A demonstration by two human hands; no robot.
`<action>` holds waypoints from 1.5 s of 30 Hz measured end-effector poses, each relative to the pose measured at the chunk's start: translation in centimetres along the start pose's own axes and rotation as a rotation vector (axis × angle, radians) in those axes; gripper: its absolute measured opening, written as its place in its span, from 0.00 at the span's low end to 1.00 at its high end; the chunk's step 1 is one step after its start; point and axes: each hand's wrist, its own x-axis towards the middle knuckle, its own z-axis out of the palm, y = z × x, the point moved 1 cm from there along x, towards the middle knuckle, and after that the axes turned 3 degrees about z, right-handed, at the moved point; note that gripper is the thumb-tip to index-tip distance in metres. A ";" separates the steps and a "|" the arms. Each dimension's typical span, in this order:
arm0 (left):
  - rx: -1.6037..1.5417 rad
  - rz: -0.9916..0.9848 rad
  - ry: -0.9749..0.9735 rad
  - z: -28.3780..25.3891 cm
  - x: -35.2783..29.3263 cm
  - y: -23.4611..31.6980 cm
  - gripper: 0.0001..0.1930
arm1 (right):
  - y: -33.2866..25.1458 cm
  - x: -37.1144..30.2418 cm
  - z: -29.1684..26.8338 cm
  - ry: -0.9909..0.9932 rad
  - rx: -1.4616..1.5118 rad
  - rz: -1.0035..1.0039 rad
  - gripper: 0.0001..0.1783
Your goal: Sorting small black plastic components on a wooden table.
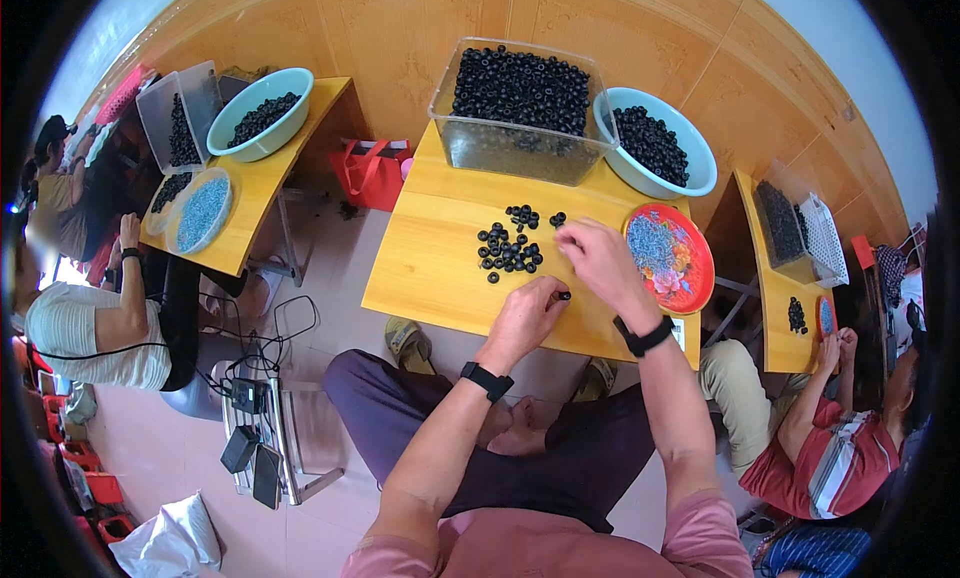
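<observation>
- Left hand [527, 320]: fingers pinch a small black piece [564, 296] over the yellow desk [425, 253].
- Right hand [604, 264]: fingers curled near loose black pieces [512, 257]; from here I can't tell whether they grip anything.

passable: tabletop [425, 248] left of beads [508, 250] | blocked: bin [515, 154] beyond, tray [701, 273] right

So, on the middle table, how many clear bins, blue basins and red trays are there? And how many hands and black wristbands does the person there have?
Clear bin: 1
Light blue basin: 1
Red tray: 1
Hands: 2, left hand and right hand
Black wristbands: 2, one on each wrist
Total: 7
</observation>
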 end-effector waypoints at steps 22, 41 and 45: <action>0.000 -0.082 -0.006 0.6 0.1 -0.7 0.09 | 4.5 2.2 3.5 -0.247 -0.126 -0.197 0.12; 0.034 -0.227 -0.060 -0.1 0.3 0.1 0.11 | 2.2 -7.8 1.9 0.093 0.310 0.197 0.08; 0.029 -0.195 -0.059 0.0 0.4 0.4 0.11 | 2.2 -8.2 2.0 0.140 0.279 0.165 0.08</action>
